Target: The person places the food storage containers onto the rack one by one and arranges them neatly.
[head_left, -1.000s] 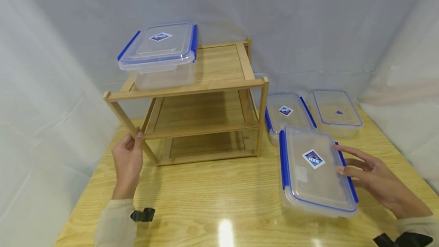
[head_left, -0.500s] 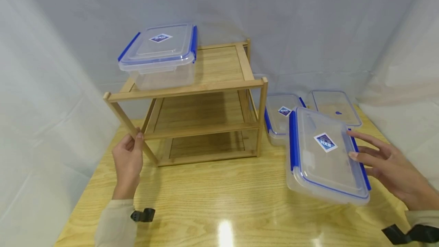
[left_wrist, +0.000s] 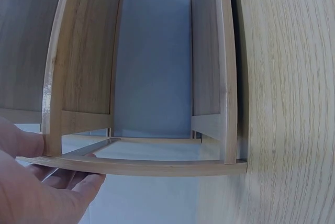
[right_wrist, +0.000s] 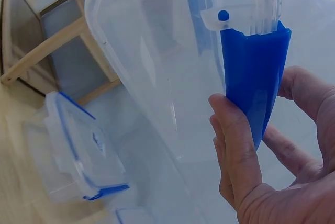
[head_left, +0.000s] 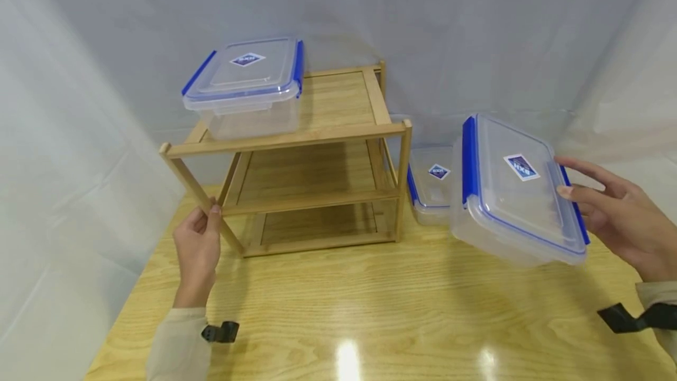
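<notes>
My left hand [head_left: 198, 240] pinches the front left post of a three-tier wooden rack [head_left: 312, 202], thumb on one side and fingers behind, as the left wrist view shows. In my right hand [head_left: 624, 216] is a clear plastic food container [head_left: 515, 193] with a blue-clipped lid, tilted and held above the table. The right wrist view has the thumb and fingers on either side of its blue clip [right_wrist: 256, 77]. A similar food container [head_left: 248, 99] sits on the left part of the rack's top shelf.
Another lidded container [head_left: 431, 184] stands on the table right of the rack, partly hidden by the held one. The wooden table [head_left: 317, 310] spreads in front. Pale cloth [head_left: 476, 34] hangs behind and at both sides.
My right hand has lifted the food container up and to the right, tilting it more; it now hides the far right container. My left hand stays on the post.
</notes>
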Available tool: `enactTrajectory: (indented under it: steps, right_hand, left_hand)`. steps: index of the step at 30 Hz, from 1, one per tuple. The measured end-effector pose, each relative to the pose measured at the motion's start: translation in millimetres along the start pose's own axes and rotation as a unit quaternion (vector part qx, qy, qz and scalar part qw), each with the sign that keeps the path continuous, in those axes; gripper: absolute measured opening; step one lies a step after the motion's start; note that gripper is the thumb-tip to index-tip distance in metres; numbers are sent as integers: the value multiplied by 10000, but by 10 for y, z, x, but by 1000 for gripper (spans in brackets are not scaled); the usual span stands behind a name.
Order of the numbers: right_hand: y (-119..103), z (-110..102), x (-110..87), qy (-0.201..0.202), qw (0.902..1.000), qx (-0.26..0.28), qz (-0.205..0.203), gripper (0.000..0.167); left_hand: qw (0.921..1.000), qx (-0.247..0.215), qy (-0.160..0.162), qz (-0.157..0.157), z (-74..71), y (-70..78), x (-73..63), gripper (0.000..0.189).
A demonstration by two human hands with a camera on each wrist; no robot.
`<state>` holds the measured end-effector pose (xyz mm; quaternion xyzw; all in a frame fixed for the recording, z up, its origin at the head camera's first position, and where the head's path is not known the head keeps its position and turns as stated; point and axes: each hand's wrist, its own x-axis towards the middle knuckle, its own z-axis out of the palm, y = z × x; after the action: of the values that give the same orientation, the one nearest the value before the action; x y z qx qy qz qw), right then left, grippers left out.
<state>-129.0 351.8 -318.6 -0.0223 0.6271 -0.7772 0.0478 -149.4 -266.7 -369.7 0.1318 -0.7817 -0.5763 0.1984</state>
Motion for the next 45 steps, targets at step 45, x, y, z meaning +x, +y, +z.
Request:
enactTrajectory:
  steps: [45]
  right_hand:
    - [-1412,1083,1314,-276,9987,115,422,49]
  left_hand:
    - [10000,-27,-50,21,10,-13,-3,42]
